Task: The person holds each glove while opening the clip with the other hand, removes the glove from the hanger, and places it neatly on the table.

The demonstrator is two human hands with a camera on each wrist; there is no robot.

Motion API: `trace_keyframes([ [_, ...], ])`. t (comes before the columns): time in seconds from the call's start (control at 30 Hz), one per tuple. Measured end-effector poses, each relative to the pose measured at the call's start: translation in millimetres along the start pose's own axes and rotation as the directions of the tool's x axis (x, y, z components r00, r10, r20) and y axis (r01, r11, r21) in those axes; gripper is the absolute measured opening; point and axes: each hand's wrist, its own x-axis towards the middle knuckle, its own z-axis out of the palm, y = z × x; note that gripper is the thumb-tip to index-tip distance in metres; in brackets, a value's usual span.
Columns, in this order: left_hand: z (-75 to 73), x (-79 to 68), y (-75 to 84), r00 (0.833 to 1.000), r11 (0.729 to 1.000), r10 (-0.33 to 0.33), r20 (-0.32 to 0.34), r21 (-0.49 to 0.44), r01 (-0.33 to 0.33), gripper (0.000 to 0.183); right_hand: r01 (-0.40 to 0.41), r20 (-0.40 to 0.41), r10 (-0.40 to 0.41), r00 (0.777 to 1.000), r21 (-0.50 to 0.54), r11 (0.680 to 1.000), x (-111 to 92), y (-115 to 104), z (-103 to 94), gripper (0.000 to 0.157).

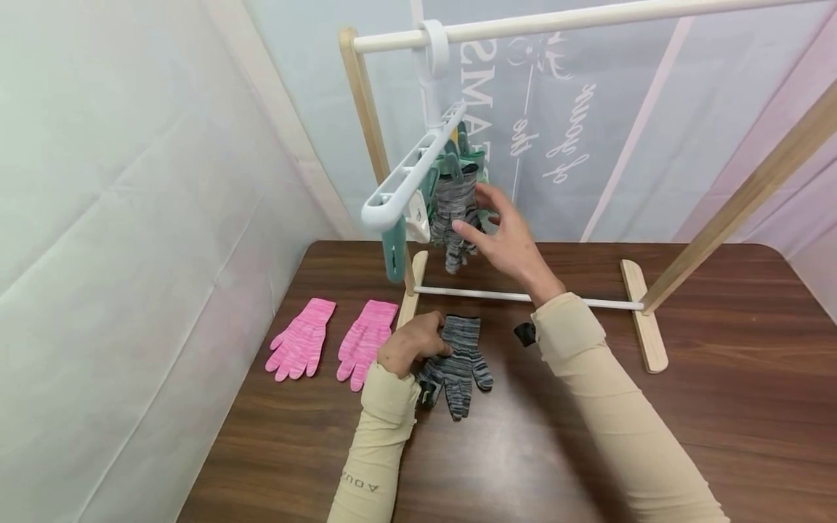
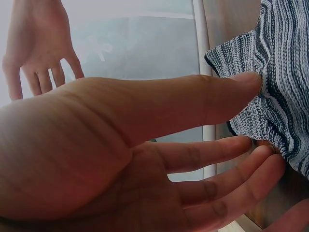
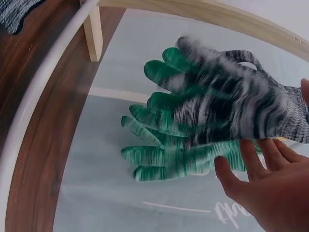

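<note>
A grey-and-black striped knit glove [image 1: 461, 356] lies on the table, and my left hand [image 1: 413, 343] is at its side. In the left wrist view, the left thumb [image 2: 241, 84] touches this glove [image 2: 285, 63]; the other fingertips reach its edge, apart from the thumb. A matching glove [image 1: 453, 203] hangs by its cuff from teal clips on a white clip hanger [image 1: 418, 171]. Beside it is my right hand [image 1: 510, 243], thumb and fingers spread. In the right wrist view, its fingertips [image 3: 247, 147] meet the hanging glove's [image 3: 241, 104] edge, with green gloves [image 3: 188, 162] behind.
Two pink gloves [image 1: 301, 340] lie flat at the table's left. The hanger hooks on the white bar [image 1: 556, 25] of a wooden rack. A lower rod [image 1: 477, 293] and wooden feet [image 1: 644, 319] stand on the table. An unused teal clip [image 1: 394, 250] hangs at the near end.
</note>
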Motion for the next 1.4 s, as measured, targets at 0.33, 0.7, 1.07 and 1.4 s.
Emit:
trace_keyframes([
  [0.33,-2.2,3.0,0.2,1.0,0.999,-0.011,-0.014,0.038,0.012,0.054,-0.029,-0.046,0.03,0.998,0.007,1.0,-11,-5,6.7,0.047],
  [0.7,-23.4,-15.1,7.4,0.964,0.998,0.038,-0.262,0.058,-0.023,0.043,0.031,-0.082,-0.036,0.996,-0.056,0.998,-33,-8,0.9,0.028],
  [1.07,-45.9,-41.9,22.1,0.677,0.946,0.154,-0.719,-0.09,-0.312,0.022,0.017,-0.118,-0.026,0.993,-0.074,0.997,-49,-5,-6.2,0.028],
  [1.4,-47.0,-45.4,28.1,0.461,0.801,0.226,-0.858,-0.106,-0.59,0.031,0.033,-0.115,-0.041,0.993,-0.074,0.997,-60,-11,-0.8,0.025],
])
